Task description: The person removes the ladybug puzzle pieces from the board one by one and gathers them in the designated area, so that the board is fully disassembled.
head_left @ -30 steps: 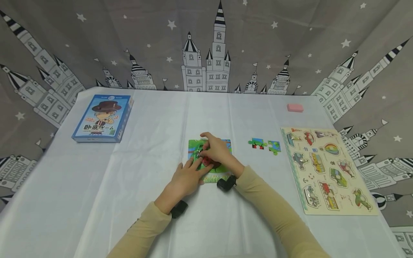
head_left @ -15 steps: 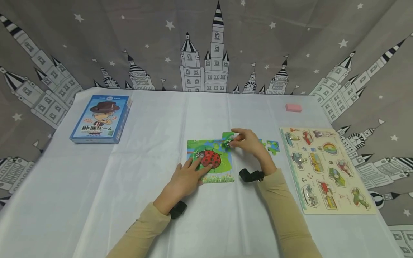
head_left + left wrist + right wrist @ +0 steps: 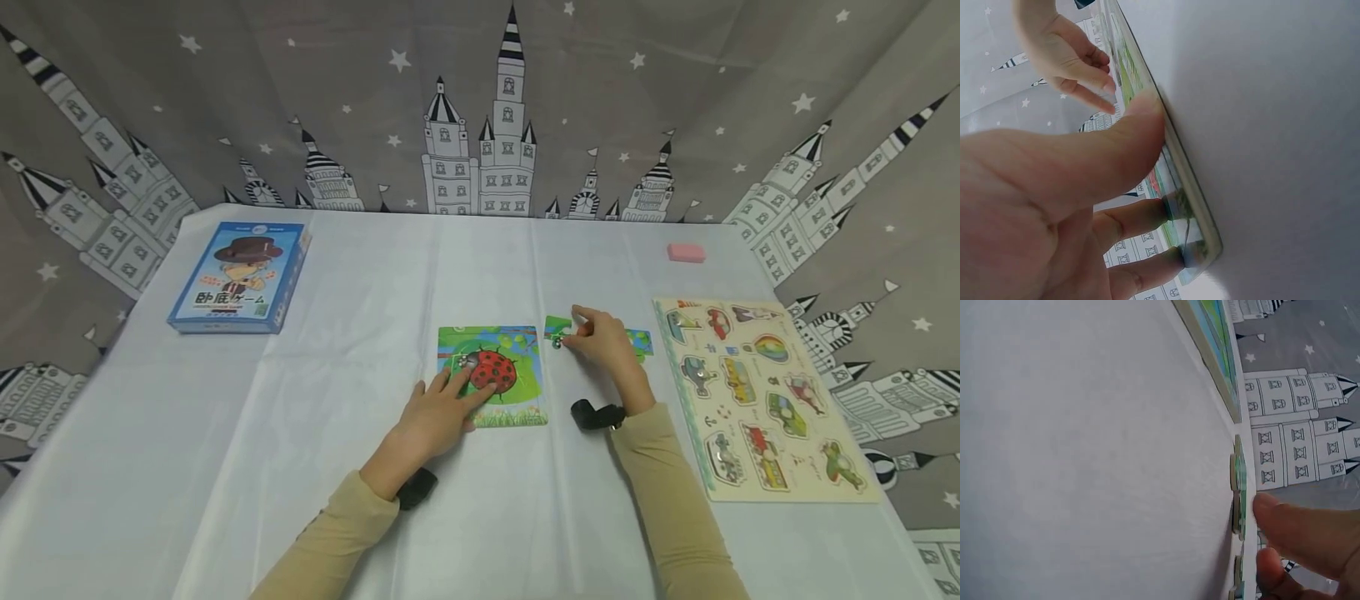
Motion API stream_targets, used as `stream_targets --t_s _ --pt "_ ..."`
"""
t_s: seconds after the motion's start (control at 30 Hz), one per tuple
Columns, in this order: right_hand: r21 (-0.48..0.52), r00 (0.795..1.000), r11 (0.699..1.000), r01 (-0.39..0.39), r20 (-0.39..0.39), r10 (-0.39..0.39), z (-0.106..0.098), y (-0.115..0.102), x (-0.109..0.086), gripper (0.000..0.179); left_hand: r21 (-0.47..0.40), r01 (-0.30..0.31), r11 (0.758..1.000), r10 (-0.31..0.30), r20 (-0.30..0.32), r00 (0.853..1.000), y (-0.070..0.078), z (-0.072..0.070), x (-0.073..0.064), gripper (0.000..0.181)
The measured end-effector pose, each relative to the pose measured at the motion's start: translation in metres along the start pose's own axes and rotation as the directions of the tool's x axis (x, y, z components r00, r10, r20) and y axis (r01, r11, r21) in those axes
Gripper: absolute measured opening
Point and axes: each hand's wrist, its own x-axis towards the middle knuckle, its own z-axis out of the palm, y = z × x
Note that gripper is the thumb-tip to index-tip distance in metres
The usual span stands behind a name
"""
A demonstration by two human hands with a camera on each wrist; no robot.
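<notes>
On the head cam I've got the left hand (image 3: 435, 417) spread straight-fingered over the ladybug puzzle (image 3: 517, 408), dead centre. The right hand (image 3: 609, 346) is right of centre, beside a loose piece (image 3: 557, 323); 1 other piece (image 3: 641, 339) peeks out farther right. Left wrist cam: thumb and 2 fingers rest on the puzzle near its edge. Looks like stiff board, probably light, maybe slick on the shiny face. Right wrist cam: the loose piece lies flat, mid-right, thumb and finger parted with nothing between; can't tell if they touch it. I'd pinch its body by opposite sides, tabs might bend or fray.
</notes>
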Motion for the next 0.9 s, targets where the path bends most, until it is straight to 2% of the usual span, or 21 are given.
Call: stream_targets --t_s 0.1,0.17,0.23,0.3,0.37,0.43,0.53,0.6,0.8,0.9 --pt "-0.008 0.997 0.997 0.079 -0.021 -0.079 0.003 -0.004 -0.003 0.054 -0.01 0.002 1.0 -0.002 -0.003 1.0 0.0 0.0 0.0 0.055" --pt "-0.011 0.983 0.983 0.181 0.018 -0.181 0.005 -0.007 -0.006 0.05 -0.015 0.0 1.0 0.0 -0.005 1.0 0.0 0.0 0.0 0.054" --pt "-0.031 0.956 0.958 0.284 0.093 -0.28 0.008 -0.01 -0.011 0.049 -0.016 -0.001 1.0 0.001 -0.004 1.0 0.0 0.0 0.0 0.054" --pt "-0.058 0.919 0.929 0.367 0.176 -0.352 0.012 -0.013 -0.018 0.049 -0.017 -0.003 1.0 0.003 -0.003 1.0 0.0 0.0 0.001 0.054" --pt "-0.093 0.887 0.899 0.427 0.238 -0.396 0.015 -0.015 -0.024 0.05 -0.017 -0.004 1.0 0.004 -0.002 1.0 0.001 0.0 0.001 0.054" --pt "-0.129 0.869 0.878 0.462 0.266 -0.418 0.019 -0.018 -0.029 0.05 -0.012 -0.005 1.0 0.005 -0.004 1.0 0.001 0.0 0.001 0.054" --pt "-0.174 0.865 0.86 0.479 0.264 -0.428 0.023 -0.02 -0.035 0.051 -0.007 -0.006 1.0 0.006 -0.008 1.0 0.001 0.001 0.001 0.054" --pt "-0.193 0.87 0.859 0.474 0.251 -0.424 0.025 -0.021 -0.037 0.05 -0.003 -0.007 1.0 0.007 -0.008 1.0 0.0 0.002 0.002 0.054" --pt "-0.182 0.886 0.875 0.449 0.219 -0.409 0.027 -0.022 -0.039 0.046 0.014 -0.016 1.0 0.016 -0.016 1.0 -0.001 0.003 0.003 0.055" --pt "-0.15 0.884 0.878 0.455 0.194 -0.425 0.028 -0.021 -0.038 0.044 0.017 -0.021 1.0 0.022 -0.019 1.0 -0.001 0.004 0.003 0.055"
